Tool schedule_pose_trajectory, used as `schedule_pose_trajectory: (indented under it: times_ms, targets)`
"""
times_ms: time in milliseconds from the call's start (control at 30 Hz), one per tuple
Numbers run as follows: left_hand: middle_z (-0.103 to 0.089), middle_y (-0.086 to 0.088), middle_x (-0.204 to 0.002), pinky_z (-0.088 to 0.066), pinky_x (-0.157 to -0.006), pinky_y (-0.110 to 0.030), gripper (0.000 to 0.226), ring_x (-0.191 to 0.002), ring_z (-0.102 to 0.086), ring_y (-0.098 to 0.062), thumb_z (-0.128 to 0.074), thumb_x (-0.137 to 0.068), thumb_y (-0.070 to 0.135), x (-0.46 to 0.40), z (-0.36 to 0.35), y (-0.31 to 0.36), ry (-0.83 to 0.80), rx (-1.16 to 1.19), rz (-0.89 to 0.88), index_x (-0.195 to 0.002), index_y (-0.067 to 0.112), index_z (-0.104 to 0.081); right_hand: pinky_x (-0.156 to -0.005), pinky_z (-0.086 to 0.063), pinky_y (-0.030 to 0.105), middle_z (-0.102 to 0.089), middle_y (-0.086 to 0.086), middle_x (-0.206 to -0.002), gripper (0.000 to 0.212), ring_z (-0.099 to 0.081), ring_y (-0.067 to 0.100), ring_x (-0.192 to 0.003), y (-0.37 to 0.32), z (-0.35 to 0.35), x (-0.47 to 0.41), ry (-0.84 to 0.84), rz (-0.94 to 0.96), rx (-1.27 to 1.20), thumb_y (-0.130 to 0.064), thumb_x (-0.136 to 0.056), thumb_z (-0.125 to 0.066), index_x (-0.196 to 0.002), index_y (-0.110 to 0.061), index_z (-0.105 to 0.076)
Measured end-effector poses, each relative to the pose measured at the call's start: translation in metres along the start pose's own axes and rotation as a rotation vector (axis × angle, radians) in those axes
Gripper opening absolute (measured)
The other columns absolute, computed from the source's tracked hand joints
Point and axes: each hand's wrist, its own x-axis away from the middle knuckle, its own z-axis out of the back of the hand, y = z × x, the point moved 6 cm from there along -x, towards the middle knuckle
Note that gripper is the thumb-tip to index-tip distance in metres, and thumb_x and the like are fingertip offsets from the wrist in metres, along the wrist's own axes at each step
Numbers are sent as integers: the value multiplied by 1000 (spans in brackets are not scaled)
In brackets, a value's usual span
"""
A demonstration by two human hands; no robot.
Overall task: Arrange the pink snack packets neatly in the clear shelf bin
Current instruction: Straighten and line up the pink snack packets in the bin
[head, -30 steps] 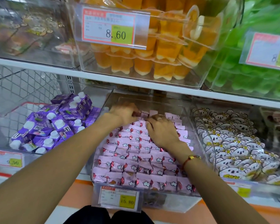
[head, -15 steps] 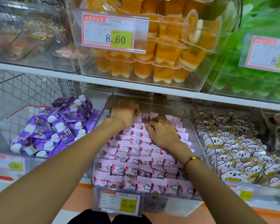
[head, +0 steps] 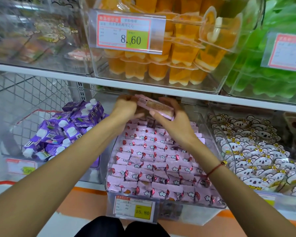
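At the rear of the bin point(head: 210, 127), under the upper shelf point(head: 58, 72), I am seeing both hands lifting one pink packet point(head: 155, 106) above the rows of packets point(head: 154, 161). Left hand point(head: 126, 109) is curling its fingers round the packet's left end; right hand point(head: 176, 120) is gripping the right end, thumb beneath. Remaining packets are lying in rows, filling the bin down to the price tag point(head: 132, 210).
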Motion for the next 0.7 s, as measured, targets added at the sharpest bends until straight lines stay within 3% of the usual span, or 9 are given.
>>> schedule_pose_trajectory:
  times_ms: [67,167,233,300,400,467,600,700]
  targets:
    - [-64,-8,-112,-59,-71,-29,21,-85,-66,-19,-42,-100,16,7,0,5,-55,-99,-21,-115,8,-55,-63,-48,9,-69,-15,-85,27,-64,-4,-73,-3,7,4,65,-31,-61,-31,-79,-75,-100,-20,-63]
    - [-62,1,-108,-48,-87,-29,21,-99,-59,-14,-50,-96,29,28,-4,28,-234,-476,-399,-113,19,-58,-57,-54,14,-74,4,-73,38,-68,8,-61,13,7,11,15,-442,-341,-40,-77,-74,-93,-6,-69]
    - [-65,2,-112,-45,-95,-30,26,-106,-59,-11,-58,-92,26,41,-11,27,-415,-604,-547,-115,13,-61,-53,-55,15,-74,9,-75,42,-69,9,-59,17,5,17,-76,-585,-414,-44,-78,-72,-91,-5,-70]
    - [-68,2,-109,-47,-95,-34,26,-101,-61,-9,-62,-90,21,44,-7,24,-397,-631,-570,-113,10,-65,-50,-54,17,-74,13,-78,48,-70,12,-59,16,3,21,-167,-627,-482,-53,-84,-60,-93,-6,-68]
    - [-70,2,-102,-47,-94,-37,18,-97,-63,-10,-61,-91,19,40,2,20,-293,-584,-535,-105,11,-69,-47,-54,20,-73,18,-84,77,-70,18,-61,15,1,26,-280,-646,-658,-68,-89,-28,-107,-4,-66]
    - [-70,2,-100,-48,-94,-38,18,-97,-64,-12,-60,-91,22,39,4,16,-254,-565,-504,-103,13,-69,-47,-54,22,-71,20,-89,83,-71,20,-64,15,2,27,-303,-642,-732,-70,-89,-24,-114,0,-61]
    - [-71,-4,-103,-51,-90,-38,22,-96,-65,-16,-57,-92,26,37,0,8,-250,-466,-374,-106,13,-68,-53,-53,19,-69,11,-90,45,-67,14,-67,12,3,25,-235,-486,-651,-46,-84,-57,-107,-7,-60]
    - [-72,-5,-100,-51,-83,-32,18,-88,-65,-9,-55,-94,26,43,-5,10,-261,-495,-390,-100,16,-69,-64,-54,16,-72,8,-95,23,-69,16,-82,12,3,23,-121,-380,-588,-24,-87,-64,-105,-9,-61]
